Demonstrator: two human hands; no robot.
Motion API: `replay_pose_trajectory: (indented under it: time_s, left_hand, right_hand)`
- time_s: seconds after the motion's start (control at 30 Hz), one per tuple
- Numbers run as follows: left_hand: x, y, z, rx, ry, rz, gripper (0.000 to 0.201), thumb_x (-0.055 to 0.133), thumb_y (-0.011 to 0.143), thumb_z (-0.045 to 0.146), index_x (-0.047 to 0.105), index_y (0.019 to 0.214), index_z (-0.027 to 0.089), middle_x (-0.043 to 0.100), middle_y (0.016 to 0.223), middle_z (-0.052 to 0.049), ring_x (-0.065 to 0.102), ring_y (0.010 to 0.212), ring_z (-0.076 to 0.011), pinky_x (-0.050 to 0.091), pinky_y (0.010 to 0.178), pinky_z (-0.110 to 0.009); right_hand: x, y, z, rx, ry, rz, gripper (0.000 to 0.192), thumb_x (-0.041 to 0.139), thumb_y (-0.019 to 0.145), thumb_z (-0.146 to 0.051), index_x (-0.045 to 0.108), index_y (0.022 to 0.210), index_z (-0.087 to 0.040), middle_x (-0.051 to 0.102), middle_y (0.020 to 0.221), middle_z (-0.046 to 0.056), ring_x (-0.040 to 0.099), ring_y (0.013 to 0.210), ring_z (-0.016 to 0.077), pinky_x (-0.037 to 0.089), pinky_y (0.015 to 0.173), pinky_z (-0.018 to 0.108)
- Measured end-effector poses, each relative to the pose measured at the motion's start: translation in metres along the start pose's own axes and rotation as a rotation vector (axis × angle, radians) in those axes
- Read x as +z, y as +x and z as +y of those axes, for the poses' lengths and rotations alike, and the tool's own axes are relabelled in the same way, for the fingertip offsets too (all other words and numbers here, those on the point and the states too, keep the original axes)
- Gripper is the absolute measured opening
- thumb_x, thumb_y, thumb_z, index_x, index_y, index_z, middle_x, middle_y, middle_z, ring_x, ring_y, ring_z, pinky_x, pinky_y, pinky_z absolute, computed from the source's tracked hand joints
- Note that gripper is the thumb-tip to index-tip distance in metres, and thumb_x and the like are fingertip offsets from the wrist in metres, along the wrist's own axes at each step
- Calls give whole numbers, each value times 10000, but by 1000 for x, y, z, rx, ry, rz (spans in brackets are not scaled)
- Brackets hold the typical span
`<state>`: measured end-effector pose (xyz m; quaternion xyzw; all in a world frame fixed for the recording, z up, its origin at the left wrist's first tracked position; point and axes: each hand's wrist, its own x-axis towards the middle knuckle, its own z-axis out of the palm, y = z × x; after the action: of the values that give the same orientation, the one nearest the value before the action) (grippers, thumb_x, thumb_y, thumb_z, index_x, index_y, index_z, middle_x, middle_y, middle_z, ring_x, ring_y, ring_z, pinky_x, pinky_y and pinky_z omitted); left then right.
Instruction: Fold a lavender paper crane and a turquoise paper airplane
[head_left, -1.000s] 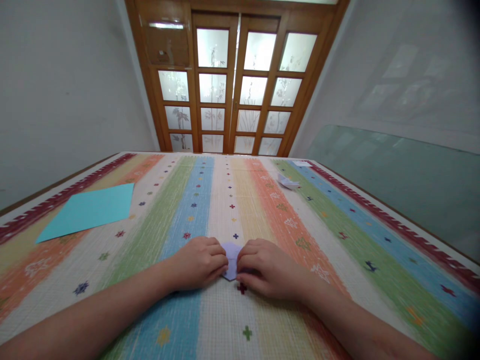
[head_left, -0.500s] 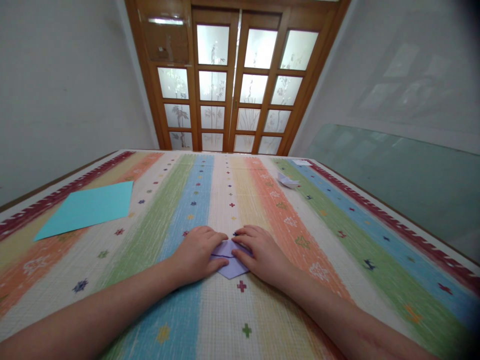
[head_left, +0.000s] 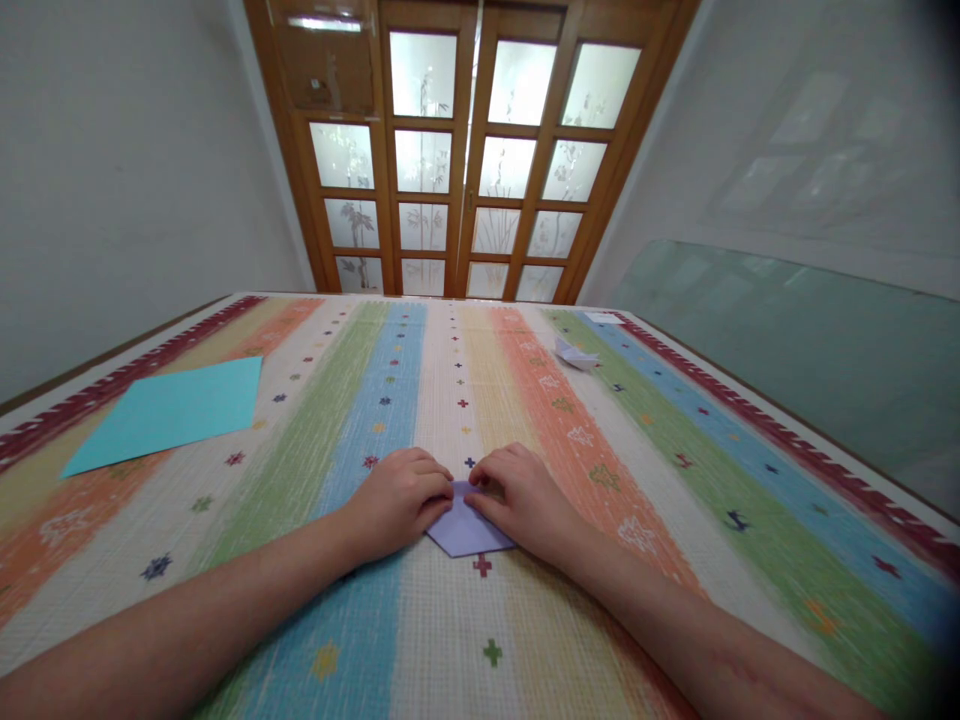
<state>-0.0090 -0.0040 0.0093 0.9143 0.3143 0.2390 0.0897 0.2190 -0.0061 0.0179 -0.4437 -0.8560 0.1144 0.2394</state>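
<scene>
Forearms: both reach in from the near edge and meet at the middle of the striped tablecloth [head_left: 660, 430].
Lilac paper: a small folded piece [head_left: 466, 531] lies flat on the cloth between the two hands, its near point showing toward the person, just beyond a dark red cross in the weave.
Left hand: the left hand [head_left: 396, 500] rests palm down, fingers curled and drawn together, the tips pressing on the paper's left upper edge; nothing is lifted off the cloth.
Right hand: the right hand [head_left: 525, 497] lies the same way on the right, fingertips together and pressed on the top of the fold, touching or nearly touching the left fingertips.
Handling: the piece looks thin, very light and easily creased; it would likely slide on the cloth unless pinned. Best held at the edges and corners with fingertips, pressing along a fold line, not at the loose middle.
Turquoise sheet: a larger flat sheet [head_left: 169, 410] lies well apart, far left.
White folded paper: a small one [head_left: 574, 353] sits farther off, right of centre.
Door: a wooden one with frosted panes [head_left: 465, 150] stands beyond the table.
</scene>
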Motion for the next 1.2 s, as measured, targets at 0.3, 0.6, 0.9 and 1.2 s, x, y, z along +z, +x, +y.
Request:
replay_pose_trajectory:
  time_s: [0.3,0.6,0.9,1.2]
  left_hand:
    - [-1,-2,0,34,15,71,107,610,938,192,714,953,215,719,976,-43,616,930,-213,486,844,-375]
    - [-2,-3,2,167,179,66,207,552,977,229,748,918,204,677,830,-54,580,780,-190,486,694,-320]
    - [-1,-5,0,156,152,46,210,531,991,226,737,966,190,691,855,-60,619,802,-195,516,705,-318]
    - [0,-3,2,86,170,72,200,589,961,249,688,1115,168,708,969,-80,625,902,-239,525,791,-398]
  right_hand:
    - [-3,-6,2,-233,55,-55,99,643,913,-183,717,873,-236,731,841,1,640,859,182,422,834,361]
    - [-6,-7,-1,-277,13,-90,122,650,919,-199,756,915,-259,752,864,3,661,865,190,436,824,372]
    - [-3,-9,1,-254,-7,-74,129,630,945,-279,752,919,-245,745,844,22,654,841,194,440,797,358]
    - [7,-1,-3,-82,-109,-1,149,643,926,-326,695,857,-205,698,769,27,607,755,193,405,690,321]
